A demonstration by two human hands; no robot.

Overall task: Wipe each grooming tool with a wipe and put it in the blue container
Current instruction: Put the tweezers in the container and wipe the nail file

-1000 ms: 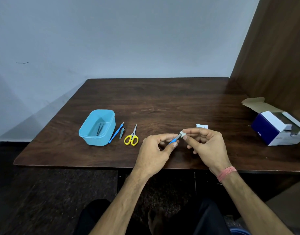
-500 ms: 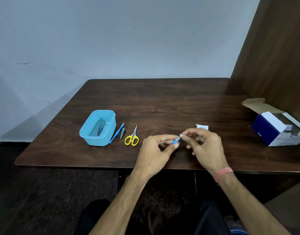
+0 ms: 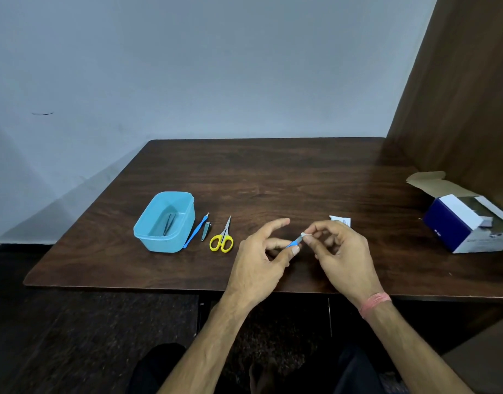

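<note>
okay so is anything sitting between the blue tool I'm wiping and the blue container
Yes. The yellow scissors, nail clipper and a blue-handled tool lie on the table between the held tool and the blue container. Carried above them, nothing visible blocks it.

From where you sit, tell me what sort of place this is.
Probably a plain room at home or in an office, set up as a small work desk: a dark wooden table against a bare pale wall, a wooden panel on the right, an opened cardboard box.
</note>
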